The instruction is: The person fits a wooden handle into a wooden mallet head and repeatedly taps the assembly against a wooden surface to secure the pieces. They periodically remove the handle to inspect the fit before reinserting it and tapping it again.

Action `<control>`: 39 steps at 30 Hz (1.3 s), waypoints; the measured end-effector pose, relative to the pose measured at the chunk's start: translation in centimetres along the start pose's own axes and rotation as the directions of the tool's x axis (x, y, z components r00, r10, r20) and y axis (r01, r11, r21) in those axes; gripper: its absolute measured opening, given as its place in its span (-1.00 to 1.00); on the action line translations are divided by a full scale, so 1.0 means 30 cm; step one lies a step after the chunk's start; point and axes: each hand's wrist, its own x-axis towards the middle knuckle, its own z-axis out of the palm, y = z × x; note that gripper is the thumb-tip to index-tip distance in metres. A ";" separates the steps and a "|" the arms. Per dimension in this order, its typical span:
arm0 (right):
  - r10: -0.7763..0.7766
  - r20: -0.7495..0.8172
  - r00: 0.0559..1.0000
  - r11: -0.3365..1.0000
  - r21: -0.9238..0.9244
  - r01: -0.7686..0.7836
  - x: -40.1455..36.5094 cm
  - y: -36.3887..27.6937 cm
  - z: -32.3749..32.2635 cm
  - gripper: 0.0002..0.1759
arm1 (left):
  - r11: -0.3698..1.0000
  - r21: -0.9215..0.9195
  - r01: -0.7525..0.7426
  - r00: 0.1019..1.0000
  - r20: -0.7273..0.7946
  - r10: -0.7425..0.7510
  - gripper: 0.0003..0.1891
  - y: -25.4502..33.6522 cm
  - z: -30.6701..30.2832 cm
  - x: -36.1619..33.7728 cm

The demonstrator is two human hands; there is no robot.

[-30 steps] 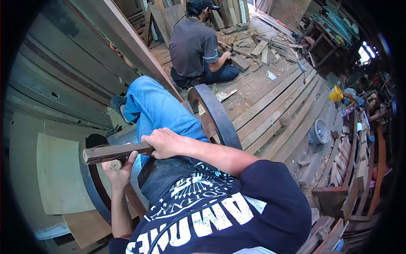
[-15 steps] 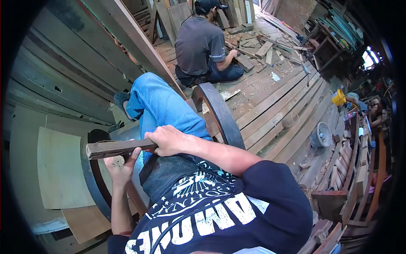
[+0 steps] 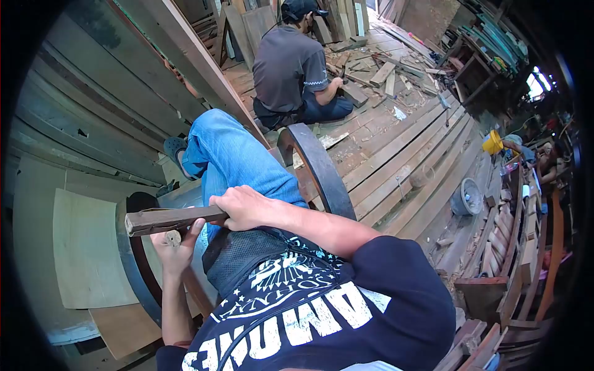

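Observation:
My right hand (image 3: 242,207) is closed around one end of a dark wooden stick (image 3: 167,219), which is squared and points left across my lap. Just below it, my left hand (image 3: 176,246) is closed around a round piece of wood (image 3: 172,238). Only its pale, rough end shows between the fingers; the rest is hidden. My left thumb reaches up to the underside of the dark stick. Behind both hands are my legs in blue jeans (image 3: 241,148), one crossed over the other.
A dark curved chair arm (image 3: 322,170) stands on either side of me. Ahead, a person in a grey shirt (image 3: 288,68) sits on the floor among wood scraps (image 3: 383,74). Long planks (image 3: 396,167) lie to the right, near a grey bucket (image 3: 467,198). Boards (image 3: 80,93) line the left.
The view has shifted slightly. Both hands keep their hold and nearly the same position, with the dark stick in place above the round piece.

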 end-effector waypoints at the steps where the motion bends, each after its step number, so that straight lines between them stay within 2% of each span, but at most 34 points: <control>1: -0.003 -0.008 1.000 1.000 0.002 0.003 0.000 0.001 0.002 -0.71 | 1.000 -0.003 0.018 1.000 0.004 -0.017 -0.73 0.001 -0.001 -0.001; 5: -0.007 -0.014 1.000 1.000 0.002 0.008 0.000 0.004 0.006 -0.71 | 1.000 -0.003 0.028 0.999 0.020 -0.028 -0.73 -0.014 -0.008 -0.002; 9: -0.002 -0.011 1.000 1.000 0.015 0.002 -0.002 -0.003 -0.004 -0.72 | 0.998 0.055 -0.038 0.999 0.025 0.037 -0.73 -0.013 -0.008 0.001; 11: -0.009 0.003 1.000 1.000 0.002 0.009 0.000 -0.003 -0.005 -0.73 | 1.000 0.012 0.023 1.000 0.021 -0.023 -0.72 -0.009 -0.008 -0.001; 12: 0.026 0.039 0.999 1.000 -0.003 -0.026 0.002 -0.009 -0.010 -0.62 | 1.000 -0.023 0.015 1.000 0.008 -0.015 -0.71 -0.007 -0.002 0.000; 15: 0.012 0.030 0.999 1.000 0.007 -0.012 0.006 -0.005 -0.008 -0.59 | 0.999 0.020 0.041 0.999 0.016 -0.041 -0.72 -0.009 -0.015 -0.006; 16: -0.023 -0.015 1.000 1.000 0.005 0.023 0.007 0.000 -0.007 -0.57 | 0.995 0.090 0.032 0.999 0.025 -0.034 -0.61 -0.058 -0.036 -0.019; 17: -0.039 -0.049 0.998 0.999 -0.018 0.038 0.008 -0.001 -0.015 -0.55 | 0.995 0.093 0.025 1.000 0.013 -0.027 -0.61 -0.041 -0.035 -0.018; 18: -0.071 -0.068 0.995 0.997 -0.007 0.070 0.010 -0.001 -0.028 -0.64 | 0.994 0.105 0.010 1.000 -0.018 -0.008 -0.62 -0.068 -0.047 -0.030; 19: -0.127 -0.187 0.974 0.992 -0.037 0.123 0.015 0.019 -0.018 -0.62 | 0.994 0.112 0.006 0.999 -0.049 0.000 -0.63 -0.117 -0.070 -0.050; 21: -0.155 -0.310 0.938 0.985 0.021 0.170 0.033 0.028 -0.054 -0.69 | 0.939 0.331 -0.096 0.994 -0.008 0.105 -0.72 -0.228 -0.130 -0.091; 23: -0.147 -0.439 0.886 0.980 0.056 0.191 0.040 0.053 -0.094 -0.72 | 0.954 0.293 -0.067 0.975 0.221 0.001 -0.73 -0.036 -0.095 -0.007; 24: -0.127 -0.413 0.902 0.983 0.070 0.170 0.035 0.064 -0.110 -0.72 | 0.961 0.276 0.017 0.988 0.146 -0.059 -0.70 -0.071 -0.072 -0.016; 25: -0.070 -0.480 0.875 0.982 0.120 0.144 0.030 0.068 -0.127 -0.73 | 0.977 0.187 0.101 0.984 0.126 -0.126 -0.73 -0.140 -0.060 -0.025; 27: 0.011 -0.583 0.813 0.977 0.179 0.115 0.027 0.075 -0.163 -0.77 | 0.908 0.006 0.419 0.905 0.082 -0.418 -0.79 -0.192 -0.033 -0.036; 28: 0.081 -0.567 0.820 0.965 0.250 0.077 0.011 0.081 -0.177 -0.79 | 0.898 -0.026 0.438 0.898 0.041 -0.437 -0.80 -0.224 -0.008 -0.050; 29: 0.145 -0.559 0.816 0.949 0.312 0.046 0.006 0.096 -0.194 -0.80 | 0.896 -0.055 0.441 0.897 0.006 -0.441 -0.81 -0.265 0.016 -0.048; 30: 0.203 -0.601 0.773 0.940 0.341 0.018 0.011 0.109 -0.214 -0.76 | 0.906 -0.033 0.421 0.907 0.032 -0.420 -0.84 -0.260 0.042 -0.016; 31: 0.273 -0.592 0.758 0.939 0.335 -0.076 0.011 0.134 -0.223 -0.73 | 0.945 -0.027 0.325 0.945 0.044 -0.323 -0.86 -0.237 0.068 0.005; 33: 0.449 -0.556 0.700 0.850 0.508 -0.142 0.056 0.182 -0.253 -0.72 | 0.974 0.038 0.225 0.966 0.123 -0.228 -0.87 -0.209 0.082 0.080; 34: 0.479 -0.557 0.679 0.844 0.505 -0.181 0.085 0.208 -0.281 -0.72 | 0.973 -0.014 0.231 0.968 0.107 -0.229 -0.86 -0.198 0.095 0.121; 35: 0.463 -0.584 0.666 0.853 0.497 -0.157 0.114 0.222 -0.313 -0.72 | 0.969 -0.068 0.237 0.969 0.091 -0.231 -0.85 -0.192 0.114 0.160; 37: 0.536 -0.631 0.561 0.811 0.570 -0.133 0.165 0.243 -0.377 -0.72 | 0.960 -0.124 0.252 0.967 0.059 -0.246 -0.84 -0.192 0.148 0.250; 39: 0.542 -0.651 0.532 0.817 0.558 -0.149 0.193 0.299 -0.408 -0.72 | 0.986 -0.032 0.165 0.980 0.119 -0.160 -0.84 -0.126 0.191 0.374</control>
